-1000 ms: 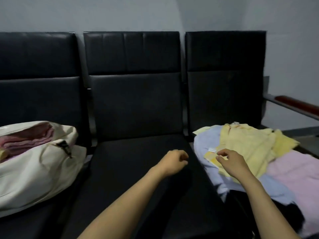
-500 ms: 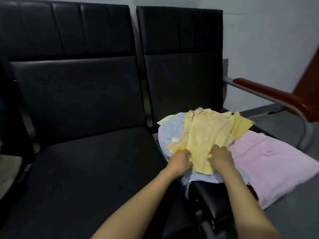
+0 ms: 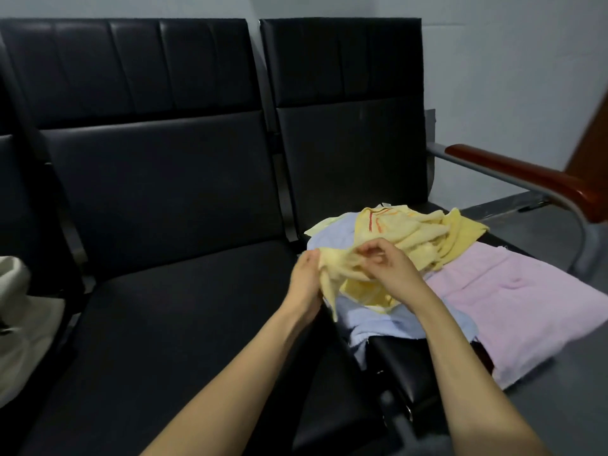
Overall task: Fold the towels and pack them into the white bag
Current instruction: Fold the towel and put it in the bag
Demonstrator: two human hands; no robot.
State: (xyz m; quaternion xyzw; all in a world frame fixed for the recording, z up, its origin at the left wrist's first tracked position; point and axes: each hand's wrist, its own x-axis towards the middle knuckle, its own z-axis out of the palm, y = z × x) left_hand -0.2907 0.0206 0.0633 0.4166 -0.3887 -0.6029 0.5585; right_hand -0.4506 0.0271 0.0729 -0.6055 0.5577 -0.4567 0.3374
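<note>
My left hand (image 3: 304,283) and right hand (image 3: 393,269) both pinch a bunched edge of the soft yellow terry towel (image 3: 414,233), heaped on the pale blue towel (image 3: 378,324) on the black padded seat (image 3: 408,357). Lifting fast, I judge, could drag the blue one off the seat's front. The white fabric bag (image 3: 19,324) sits well apart, far left.

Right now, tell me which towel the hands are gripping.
The pale yellow towel on top of the pile: the left hand and right hand both pinch its bunched near edge. The blue towel and pink towel lie flat, not gripped.
</note>
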